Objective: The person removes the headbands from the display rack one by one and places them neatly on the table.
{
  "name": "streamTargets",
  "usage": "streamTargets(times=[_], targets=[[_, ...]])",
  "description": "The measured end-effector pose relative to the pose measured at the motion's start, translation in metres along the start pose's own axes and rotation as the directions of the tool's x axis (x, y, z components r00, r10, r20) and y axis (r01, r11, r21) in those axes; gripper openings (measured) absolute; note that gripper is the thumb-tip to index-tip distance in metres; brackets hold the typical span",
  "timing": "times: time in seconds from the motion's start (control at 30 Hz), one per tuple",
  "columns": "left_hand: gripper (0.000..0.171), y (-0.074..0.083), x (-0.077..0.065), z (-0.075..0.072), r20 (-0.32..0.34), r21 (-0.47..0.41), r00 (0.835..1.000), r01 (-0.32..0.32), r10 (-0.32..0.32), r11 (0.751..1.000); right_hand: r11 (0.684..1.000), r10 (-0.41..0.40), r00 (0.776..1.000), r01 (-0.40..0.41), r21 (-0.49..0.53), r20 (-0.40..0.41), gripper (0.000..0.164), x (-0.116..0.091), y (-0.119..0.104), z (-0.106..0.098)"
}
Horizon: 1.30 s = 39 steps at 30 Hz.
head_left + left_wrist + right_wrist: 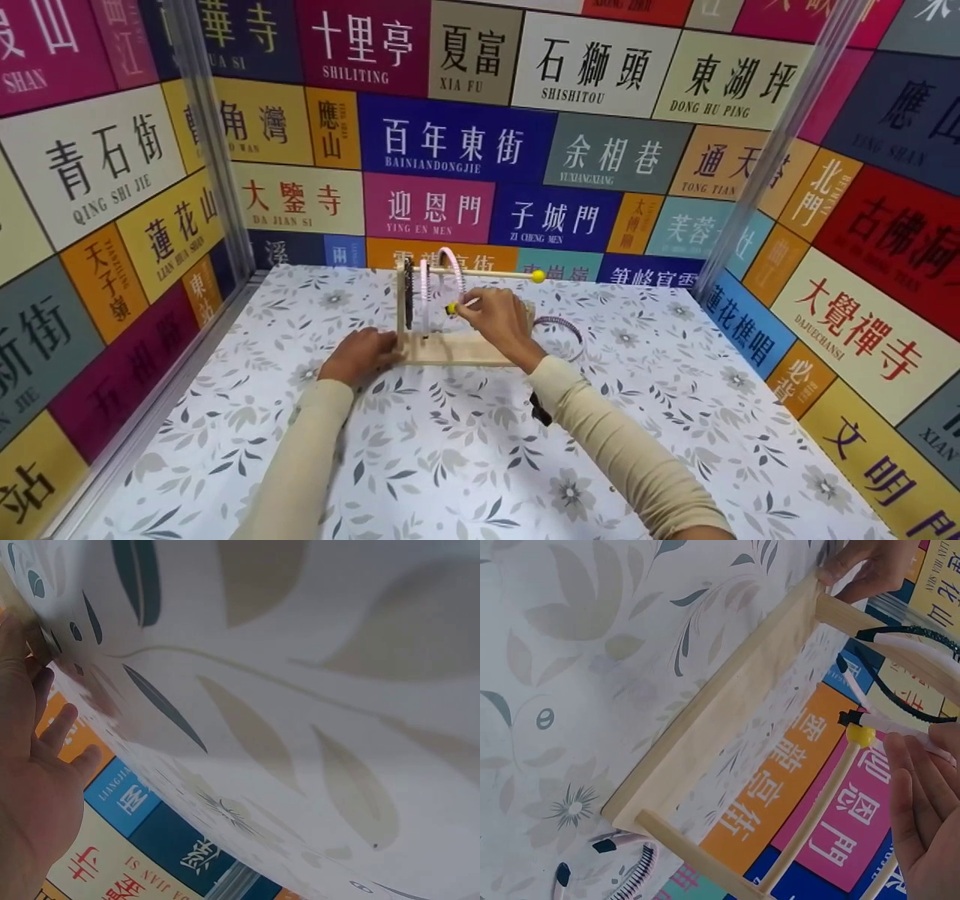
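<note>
A light wooden rack (pixel 465 351) stands on the table, with rods that end in yellow balls. My left hand (pixel 358 356) holds the left end of its base; in the left wrist view that hand (pixel 37 765) is at the left edge, its fingertips by the wood. With my right hand (pixel 495 315) I pinch a pale pink headband (pixel 450 259) beside the yellow ball (pixel 860 735) of the nearer rod. The headband's dark tip (pixel 850 718) overlaps that ball in the right wrist view. A black headband (pixel 409 296) and another pink headband (pixel 424 300) hang near the rack's left post.
Right of the rack, a purplish ribbed headband (pixel 566 330) lies on the floral-patterned table (pixel 450 465). The farther rod's yellow ball (pixel 538 276) sticks out to the right. Walls of coloured sign panels (pixel 457 142) enclose the table's back and sides.
</note>
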State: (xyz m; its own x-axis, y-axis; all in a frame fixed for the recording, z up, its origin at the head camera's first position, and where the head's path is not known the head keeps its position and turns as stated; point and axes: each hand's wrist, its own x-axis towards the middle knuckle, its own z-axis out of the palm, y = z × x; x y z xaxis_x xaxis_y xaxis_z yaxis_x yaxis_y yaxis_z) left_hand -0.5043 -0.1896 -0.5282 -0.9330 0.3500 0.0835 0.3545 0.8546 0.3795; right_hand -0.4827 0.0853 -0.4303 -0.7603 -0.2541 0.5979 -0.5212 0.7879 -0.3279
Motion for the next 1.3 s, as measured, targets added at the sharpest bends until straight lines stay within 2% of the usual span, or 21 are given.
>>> streamTargets(times=[0.17, 0.4, 0.6, 0.8, 1.0, 1.07, 1.17, 1.3], targets=[[0.018, -0.002, 0.002, 0.003, 0.018, -0.006, 1.0, 0.018, -0.018, 1.0, 0.999, 0.048, 0.999, -0.048, -0.014, 0.0, 0.011, 0.001, 0.003, -0.006], [0.02, -0.005, 0.004, 0.005, 0.022, -0.005, 1.0, -0.014, 0.014, 1.0, 0.999, 0.043, 0.999, -0.043, 0.004, -0.007, 0.015, 0.0, 0.009, -0.013], [0.025, -0.003, 0.004, 0.002, 0.024, -0.031, 1.0, 0.009, -0.009, 0.999, 0.999, 0.028, 0.999, -0.028, 0.026, -0.029, 0.015, 0.002, 0.014, -0.021], [0.03, -0.003, 0.004, 0.002, 0.029, -0.022, 0.999, 0.026, -0.025, 0.999, 0.997, 0.073, 0.997, -0.073, 0.017, -0.006, 0.019, 0.002, 0.021, -0.029], [0.029, -0.005, 0.006, 0.004, 0.039, -0.015, 0.999, 0.037, -0.036, 0.999, 0.997, 0.082, 0.996, -0.082, 0.007, -0.029, 0.016, 0.001, 0.03, -0.038], [0.029, -0.005, 0.006, 0.004, 0.035, -0.009, 0.999, 0.034, -0.034, 0.999, 0.997, 0.082, 0.996, -0.081, 0.017, -0.039, 0.015, 0.001, 0.034, -0.041], [0.022, -0.004, 0.003, 0.004, 0.002, 0.038, 1.0, -0.02, 0.02, 0.999, 0.996, 0.081, 0.995, -0.079, 0.033, -0.058, 0.014, 0.0, 0.041, -0.047], [0.017, -0.002, 0.002, 0.004, -0.023, 0.078, 0.999, -0.046, 0.047, 0.996, 0.995, 0.091, 0.993, -0.089, 0.041, -0.072, 0.016, -0.003, 0.051, -0.056]])
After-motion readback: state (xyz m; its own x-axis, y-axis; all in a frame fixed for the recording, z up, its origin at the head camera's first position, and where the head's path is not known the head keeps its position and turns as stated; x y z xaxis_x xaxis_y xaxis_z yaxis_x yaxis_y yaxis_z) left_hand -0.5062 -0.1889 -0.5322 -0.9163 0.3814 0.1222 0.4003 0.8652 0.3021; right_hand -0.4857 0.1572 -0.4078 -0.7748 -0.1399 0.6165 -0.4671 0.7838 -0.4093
